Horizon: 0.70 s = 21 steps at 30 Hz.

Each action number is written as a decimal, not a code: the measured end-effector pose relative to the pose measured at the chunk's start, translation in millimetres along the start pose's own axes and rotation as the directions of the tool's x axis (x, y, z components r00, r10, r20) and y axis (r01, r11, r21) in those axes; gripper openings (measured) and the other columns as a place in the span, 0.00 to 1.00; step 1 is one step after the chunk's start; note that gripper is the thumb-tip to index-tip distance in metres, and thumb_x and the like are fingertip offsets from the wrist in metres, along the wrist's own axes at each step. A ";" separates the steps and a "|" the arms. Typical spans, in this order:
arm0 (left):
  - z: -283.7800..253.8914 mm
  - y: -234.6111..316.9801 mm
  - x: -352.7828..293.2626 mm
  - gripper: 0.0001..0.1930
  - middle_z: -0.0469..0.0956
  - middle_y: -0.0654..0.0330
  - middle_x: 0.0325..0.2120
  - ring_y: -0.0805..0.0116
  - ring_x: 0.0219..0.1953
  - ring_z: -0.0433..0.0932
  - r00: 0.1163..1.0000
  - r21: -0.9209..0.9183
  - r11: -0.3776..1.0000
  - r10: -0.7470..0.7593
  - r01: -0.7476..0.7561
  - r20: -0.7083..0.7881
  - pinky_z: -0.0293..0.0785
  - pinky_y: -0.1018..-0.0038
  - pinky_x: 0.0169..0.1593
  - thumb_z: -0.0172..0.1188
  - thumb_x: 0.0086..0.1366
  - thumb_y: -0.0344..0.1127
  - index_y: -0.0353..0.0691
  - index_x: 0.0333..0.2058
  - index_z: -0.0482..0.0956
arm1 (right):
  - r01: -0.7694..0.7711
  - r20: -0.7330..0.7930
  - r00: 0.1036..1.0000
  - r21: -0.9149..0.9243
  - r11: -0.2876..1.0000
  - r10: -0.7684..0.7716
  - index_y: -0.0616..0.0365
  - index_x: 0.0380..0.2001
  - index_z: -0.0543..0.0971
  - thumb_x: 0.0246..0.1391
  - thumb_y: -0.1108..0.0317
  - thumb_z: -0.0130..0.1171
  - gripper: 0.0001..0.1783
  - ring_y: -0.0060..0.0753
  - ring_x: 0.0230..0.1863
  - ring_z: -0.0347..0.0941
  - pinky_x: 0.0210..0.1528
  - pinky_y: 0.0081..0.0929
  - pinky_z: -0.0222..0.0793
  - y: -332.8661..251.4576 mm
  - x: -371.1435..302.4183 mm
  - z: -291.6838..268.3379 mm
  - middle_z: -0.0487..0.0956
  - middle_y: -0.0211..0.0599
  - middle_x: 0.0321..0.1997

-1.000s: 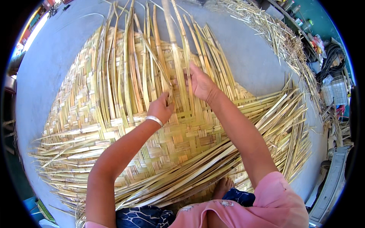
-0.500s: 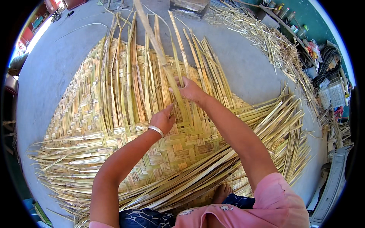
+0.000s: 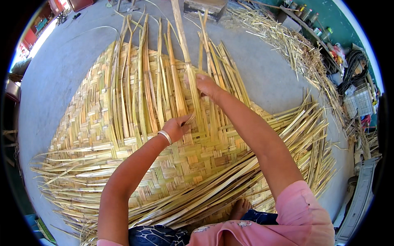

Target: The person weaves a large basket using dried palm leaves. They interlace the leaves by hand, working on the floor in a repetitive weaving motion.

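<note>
A large mat [image 3: 88, 102] of split reed strips in a slanting weave lies on the floor before me. My right hand [image 3: 206, 85] is closed on a long, pale reed strip [image 3: 183, 43], which rises past the mat's far edge. Lower and to the left, my left hand [image 3: 176, 128], with a white bangle at the wrist, is bent close over the weave. Its thumb and fingers pinch a reed strip near the foot of the upright row; the fingertips are partly hidden. Several loose strips [image 3: 143, 82] stand side by side left of my hands, pointing away from me.
Loose strip ends [image 3: 230, 180] fan across the mat's near side and right. A heap of reed scraps [image 3: 293, 49] lies along the right wall, below a shelf of bottles. A grey block [image 3: 205, 9] stands at the far side. My bare foot [image 3: 240, 208] is on the mat.
The long strip in my right hand has swung more upright, its top moving right. My right hand has risen slightly away from me, while my left hand has shifted a little.
</note>
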State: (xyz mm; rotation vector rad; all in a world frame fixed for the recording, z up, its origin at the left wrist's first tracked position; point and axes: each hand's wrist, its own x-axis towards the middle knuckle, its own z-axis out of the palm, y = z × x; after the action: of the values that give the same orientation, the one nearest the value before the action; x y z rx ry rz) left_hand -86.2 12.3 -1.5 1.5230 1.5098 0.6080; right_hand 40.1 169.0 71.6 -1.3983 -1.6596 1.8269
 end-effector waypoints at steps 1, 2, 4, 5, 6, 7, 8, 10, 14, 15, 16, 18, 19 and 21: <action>2.9 -0.5 3.7 0.22 0.79 0.58 0.36 0.76 0.34 0.72 1.000 -0.015 1.000 -0.010 0.010 0.019 0.70 0.77 0.43 0.57 0.62 0.31 0.42 0.55 0.69 | 0.063 -0.050 0.997 -0.023 0.998 -0.064 0.55 0.48 0.75 0.50 0.47 0.58 0.27 0.30 0.36 0.73 0.41 0.29 0.69 6.5 9.6 -7.8 0.78 0.35 0.37; 5.8 -1.1 8.5 0.22 0.79 0.60 0.36 0.78 0.34 0.70 0.999 -0.030 0.999 -0.018 0.019 0.040 0.69 0.78 0.44 0.57 0.62 0.31 0.41 0.55 0.69 | 0.124 -0.099 0.987 -0.050 0.991 -0.128 0.55 0.48 0.75 0.51 0.50 0.57 0.26 0.30 0.37 0.73 0.42 0.29 0.68 15.5 28.4 -19.8 0.79 0.36 0.38; 13.2 -9.9 11.0 0.21 0.79 0.54 0.38 0.68 0.38 0.76 1.000 -0.067 0.998 0.023 -0.024 -0.008 0.72 0.74 0.44 0.56 0.61 0.31 0.46 0.54 0.70 | 0.290 -0.218 0.927 -0.100 0.952 -0.306 0.57 0.45 0.77 0.50 0.46 0.58 0.27 0.28 0.36 0.73 0.40 0.27 0.68 19.7 49.1 -30.4 0.78 0.34 0.35; 17.4 -16.1 14.1 0.21 0.79 0.52 0.39 0.63 0.39 0.79 0.999 -0.086 0.995 0.044 -0.047 -0.029 0.73 0.72 0.44 0.55 0.61 0.31 0.49 0.54 0.71 | 0.394 -0.296 0.859 -0.139 0.909 -0.417 0.59 0.42 0.78 0.48 0.41 0.60 0.31 0.26 0.33 0.72 0.37 0.25 0.68 17.0 53.6 -34.6 0.77 0.32 0.31; 22.2 -39.5 16.1 0.21 0.79 0.51 0.40 0.64 0.41 0.78 0.987 -0.120 0.982 0.136 -0.145 -0.085 0.72 0.72 0.45 0.55 0.61 0.31 0.47 0.54 0.71 | 0.417 -0.267 0.844 -0.217 0.883 -0.465 0.60 0.44 0.77 0.49 0.41 0.59 0.32 0.27 0.34 0.72 0.39 0.25 0.67 5.5 48.1 -28.4 0.77 0.34 0.32; 21.2 -45.7 17.0 0.21 0.78 0.50 0.41 0.63 0.42 0.78 0.993 -0.089 0.991 0.090 -0.097 -0.072 0.72 0.73 0.47 0.55 0.61 0.31 0.45 0.54 0.70 | 0.426 -0.241 0.834 -0.292 0.856 -0.497 0.60 0.45 0.77 0.49 0.41 0.58 0.33 0.28 0.36 0.72 0.41 0.24 0.67 -7.6 34.1 -25.0 0.78 0.35 0.34; 21.6 -54.8 15.2 0.21 0.78 0.49 0.42 0.61 0.42 0.78 0.990 -0.124 0.985 0.113 -0.124 -0.089 0.72 0.72 0.47 0.55 0.61 0.31 0.43 0.54 0.70 | 0.422 -0.203 0.817 -0.427 0.800 -0.540 0.60 0.41 0.78 0.52 0.49 0.54 0.25 0.34 0.38 0.74 0.43 0.29 0.67 -18.6 19.3 -17.7 0.79 0.38 0.37; 16.6 -33.4 7.7 0.19 0.78 0.51 0.43 0.58 0.42 0.78 0.996 -0.006 0.997 0.074 -0.074 -0.046 0.72 0.70 0.47 0.55 0.61 0.33 0.46 0.53 0.72 | 0.433 -0.032 0.798 -0.665 0.609 -0.602 0.60 0.35 0.77 0.54 0.56 0.49 0.17 0.38 0.36 0.76 0.42 0.33 0.70 -32.9 8.4 -13.6 0.80 0.39 0.35; 22.3 -29.5 15.2 0.18 0.79 0.54 0.41 0.64 0.39 0.78 1.000 0.024 0.999 0.022 -0.022 0.000 0.72 0.72 0.45 0.56 0.62 0.34 0.47 0.52 0.73 | 0.546 0.148 0.629 -0.782 0.299 -0.763 0.57 0.28 0.77 0.55 0.56 0.47 0.17 0.42 0.26 0.74 0.34 0.39 0.70 -17.5 25.0 -19.8 0.78 0.41 0.25; 20.9 -24.9 17.7 0.19 0.78 0.58 0.37 0.69 0.36 0.75 1.000 0.024 1.000 -0.002 0.001 0.016 0.72 0.74 0.42 0.56 0.62 0.34 0.45 0.53 0.73 | 0.530 0.080 0.669 -0.748 0.399 -0.739 0.57 0.28 0.77 0.55 0.56 0.47 0.17 0.40 0.26 0.74 0.33 0.38 0.70 -15.6 19.8 -26.1 0.78 0.40 0.25; 20.2 -21.8 19.2 0.19 0.76 0.61 0.33 0.73 0.32 0.72 0.999 0.024 0.999 -0.026 0.025 0.033 0.71 0.76 0.39 0.56 0.62 0.33 0.44 0.53 0.72 | 0.502 -0.002 0.721 -0.687 0.525 -0.693 0.57 0.28 0.76 0.55 0.56 0.47 0.16 0.39 0.26 0.74 0.32 0.37 0.70 -12.3 13.6 -33.9 0.77 0.39 0.25; 19.4 -12.8 23.2 0.19 0.74 0.66 0.26 0.78 0.26 0.68 0.995 0.013 0.998 -0.068 0.067 0.077 0.69 0.78 0.33 0.57 0.62 0.33 0.42 0.52 0.73 | 0.383 -0.179 0.833 -0.497 0.779 -0.524 0.58 0.29 0.76 0.55 0.56 0.48 0.16 0.35 0.26 0.74 0.31 0.35 0.70 5.3 2.4 -59.4 0.77 0.37 0.24; 17.1 -7.5 24.5 0.18 0.73 0.67 0.24 0.78 0.24 0.67 0.991 0.006 0.996 -0.093 0.093 0.101 0.68 0.78 0.30 0.58 0.62 0.34 0.42 0.51 0.73 | 0.307 -0.239 0.875 -0.397 0.865 -0.420 0.58 0.29 0.75 0.55 0.56 0.48 0.16 0.34 0.26 0.74 0.30 0.34 0.71 16.7 -0.8 -74.3 0.76 0.36 0.24; 10.9 -19.5 23.7 0.17 0.70 0.69 0.20 0.80 0.19 0.64 0.990 -0.020 0.993 -0.114 0.116 0.080 0.64 0.78 0.23 0.60 0.60 0.37 0.40 0.48 0.76 | 0.162 -0.261 0.940 -0.221 0.962 -0.218 0.58 0.30 0.74 0.56 0.56 0.49 0.15 0.30 0.25 0.74 0.29 0.32 0.71 37.4 4.6 -89.0 0.76 0.34 0.23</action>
State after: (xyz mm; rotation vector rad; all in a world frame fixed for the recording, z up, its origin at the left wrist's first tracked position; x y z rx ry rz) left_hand -84.0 30.0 -28.8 1.4137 1.5131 0.4927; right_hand 122.5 214.2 49.2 -1.4397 -1.7880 1.3167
